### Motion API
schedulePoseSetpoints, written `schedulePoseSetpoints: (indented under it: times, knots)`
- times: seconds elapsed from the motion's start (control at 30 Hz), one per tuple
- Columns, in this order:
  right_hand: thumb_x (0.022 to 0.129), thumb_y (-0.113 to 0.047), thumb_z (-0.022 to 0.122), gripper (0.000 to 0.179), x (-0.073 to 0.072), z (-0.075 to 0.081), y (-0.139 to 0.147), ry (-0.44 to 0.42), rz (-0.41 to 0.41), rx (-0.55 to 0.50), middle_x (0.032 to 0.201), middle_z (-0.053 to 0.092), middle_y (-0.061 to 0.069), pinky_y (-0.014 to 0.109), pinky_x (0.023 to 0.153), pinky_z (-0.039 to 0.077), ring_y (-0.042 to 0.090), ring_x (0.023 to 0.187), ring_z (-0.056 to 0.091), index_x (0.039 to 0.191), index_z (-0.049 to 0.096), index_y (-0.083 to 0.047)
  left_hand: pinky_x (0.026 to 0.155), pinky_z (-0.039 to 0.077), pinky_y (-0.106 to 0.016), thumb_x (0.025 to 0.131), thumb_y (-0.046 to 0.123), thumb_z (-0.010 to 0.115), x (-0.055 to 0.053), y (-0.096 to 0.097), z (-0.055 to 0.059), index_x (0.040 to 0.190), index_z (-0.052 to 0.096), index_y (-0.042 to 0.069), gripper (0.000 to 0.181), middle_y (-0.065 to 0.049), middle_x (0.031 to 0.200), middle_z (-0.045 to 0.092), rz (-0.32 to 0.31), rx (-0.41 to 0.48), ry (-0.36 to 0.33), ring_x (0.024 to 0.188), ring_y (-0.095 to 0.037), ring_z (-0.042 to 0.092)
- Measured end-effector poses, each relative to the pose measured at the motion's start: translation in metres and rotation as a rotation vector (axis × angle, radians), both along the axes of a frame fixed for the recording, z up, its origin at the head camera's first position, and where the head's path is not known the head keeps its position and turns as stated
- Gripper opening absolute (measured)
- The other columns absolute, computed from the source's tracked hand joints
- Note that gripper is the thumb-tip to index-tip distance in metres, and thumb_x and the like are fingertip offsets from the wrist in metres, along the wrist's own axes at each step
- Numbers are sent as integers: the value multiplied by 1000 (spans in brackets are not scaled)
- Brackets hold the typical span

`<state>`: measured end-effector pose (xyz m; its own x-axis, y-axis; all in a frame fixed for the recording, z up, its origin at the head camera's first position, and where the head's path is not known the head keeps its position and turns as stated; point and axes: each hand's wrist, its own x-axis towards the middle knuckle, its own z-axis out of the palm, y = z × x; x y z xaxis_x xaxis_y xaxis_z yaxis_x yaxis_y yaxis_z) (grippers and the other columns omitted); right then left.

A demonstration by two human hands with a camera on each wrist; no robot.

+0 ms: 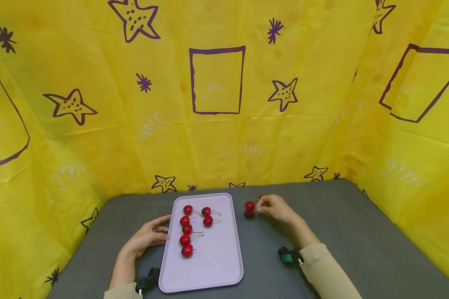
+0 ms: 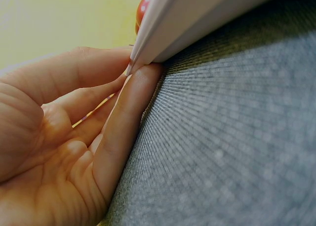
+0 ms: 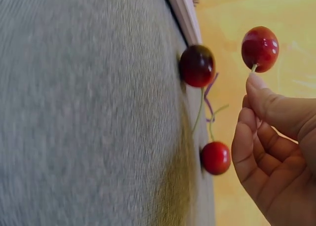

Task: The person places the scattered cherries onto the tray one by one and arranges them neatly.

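My right hand (image 1: 274, 207) pinches a cherry (image 3: 260, 49) by its stem between thumb and finger, the fruit held up off the table. Below it a darker cherry (image 3: 197, 66) lies on the table, and another red cherry (image 3: 216, 158) is beside the hand, mostly hidden behind it in the head view. At the left edge of a pale lilac tray (image 1: 209, 265), my left hand (image 1: 147, 236) grips the rim with its fingertips. Several cherries lie on that tray, five in a left column, plus an upper cherry (image 1: 206, 211) and a lower cherry (image 1: 207, 221) to their right.
The dark grey tabletop (image 1: 344, 241) runs back to a yellow cloth (image 1: 217, 149) printed with starfish and squares, which encloses the back and both sides. Black bands are worn on both wrists, near beige sleeves (image 1: 329, 270).
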<state>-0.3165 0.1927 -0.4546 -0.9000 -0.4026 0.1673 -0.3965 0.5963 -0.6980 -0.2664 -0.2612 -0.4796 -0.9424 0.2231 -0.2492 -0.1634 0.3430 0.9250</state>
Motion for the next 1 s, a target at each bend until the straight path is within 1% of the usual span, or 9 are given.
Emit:
schedulePoseSetpoints:
  times: [0.1,0.33,0.53,0.87,1.0]
  knots:
    - [90,-16,70,10,2,3,-6,15,3,-2,72,61,0,18,59,44,5,64,50,84,68,-8,86,60,-31,84,11,72,0,0,0,152,34,2,79,-16,115,57,-1,-1,0,96,-18,60]
    - [89,-18,71,9,4,7,-21,26,18,-10,76,66,0,17,62,45,4,67,51,83,69,-11,88,60,-32,84,11,72,-1,0,0,152,33,2,79,-18,117,57,-3,-3,5,96,-18,61]
    - [89,-18,71,10,5,12,-33,41,28,-17,75,66,0,18,60,45,4,66,52,82,69,-12,87,60,-32,84,12,72,0,0,0,152,33,2,79,-18,117,58,-3,-5,2,95,-18,62]
    - [88,-15,72,6,11,19,-57,19,57,-48,77,67,2,18,61,49,6,65,55,84,69,-11,87,60,-32,84,11,72,0,0,0,152,33,1,79,-17,115,58,-4,-4,4,95,-18,61]
    - [87,-12,73,4,11,19,-66,32,69,-52,79,68,2,18,62,48,6,67,54,85,70,-9,86,60,-31,84,11,72,0,0,0,152,33,1,79,-17,114,58,-4,3,3,95,-17,62]
